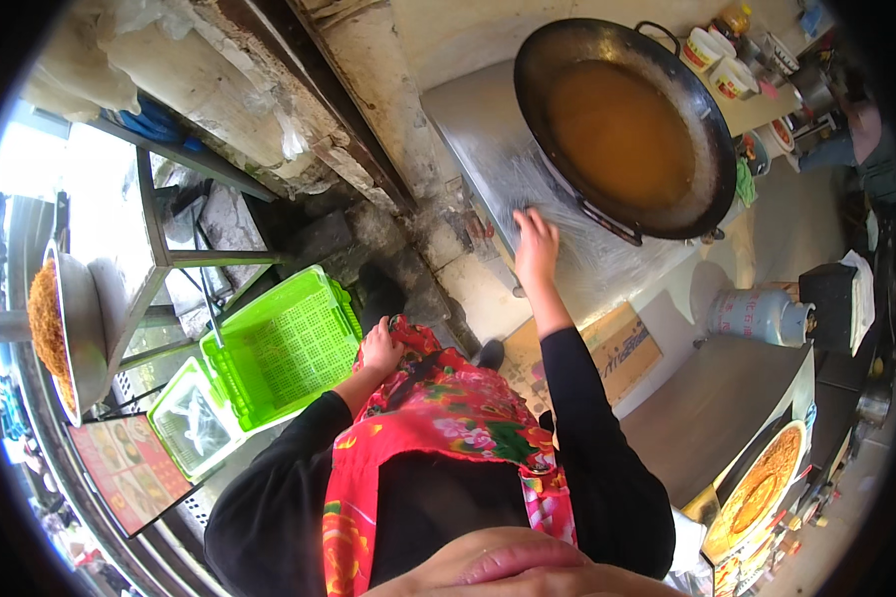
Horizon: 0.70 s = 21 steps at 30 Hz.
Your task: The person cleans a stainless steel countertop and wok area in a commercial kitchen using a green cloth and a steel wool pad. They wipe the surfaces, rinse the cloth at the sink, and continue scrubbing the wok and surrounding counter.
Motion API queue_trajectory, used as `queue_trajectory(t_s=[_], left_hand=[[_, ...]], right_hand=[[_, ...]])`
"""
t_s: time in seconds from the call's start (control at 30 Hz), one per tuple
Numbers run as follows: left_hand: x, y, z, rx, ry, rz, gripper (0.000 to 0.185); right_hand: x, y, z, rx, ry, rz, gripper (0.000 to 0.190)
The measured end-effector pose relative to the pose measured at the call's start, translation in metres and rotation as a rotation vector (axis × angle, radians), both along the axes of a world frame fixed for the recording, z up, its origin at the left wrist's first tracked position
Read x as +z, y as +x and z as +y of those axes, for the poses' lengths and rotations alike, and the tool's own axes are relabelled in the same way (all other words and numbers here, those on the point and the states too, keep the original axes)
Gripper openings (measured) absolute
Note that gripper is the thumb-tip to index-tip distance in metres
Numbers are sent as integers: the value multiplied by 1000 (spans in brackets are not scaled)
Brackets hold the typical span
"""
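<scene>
A large black wok (623,134) holding brown liquid stands on a stainless steel counter (485,142). My right hand (536,242) reaches over the counter's edge, left of the wok's near handle; something small and dark, perhaps a scouring pad, lies at its fingertips, and the grip on it is unclear. Down at my lap, my left hand (381,349) rests against the red floral apron (463,407) with its fingers bent over the cloth; whether it grips the cloth cannot be told.
Green plastic baskets (284,343) stand at the left, near a metal bowl (86,336) of brown crumbly food. A gas cylinder (754,317) and a flattened cardboard piece (620,354) are at the right. White tubs (732,78) stand beyond the wok. A person (862,134) is at the far right.
</scene>
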State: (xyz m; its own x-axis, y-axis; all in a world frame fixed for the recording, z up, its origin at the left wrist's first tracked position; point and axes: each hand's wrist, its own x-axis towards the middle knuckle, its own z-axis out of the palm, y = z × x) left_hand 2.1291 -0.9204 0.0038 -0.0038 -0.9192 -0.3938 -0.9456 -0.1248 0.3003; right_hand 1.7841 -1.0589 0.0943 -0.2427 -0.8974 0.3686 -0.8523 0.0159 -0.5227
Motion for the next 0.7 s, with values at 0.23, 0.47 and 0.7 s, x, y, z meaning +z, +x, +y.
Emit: queue_trajectory(t_s=[0.23,0.47,0.7], left_hand=[[21,13,-20,-33,-81,2,63],[37,36,-21,5,-178,79,55],[45,59,-44,-34,-31,12,55]], right_hand=[[96,78,-246,22,-431,-868,40],[168,116,-378,-300,-848,-567,35],[66,96,-336,-376,-371,-863,48]])
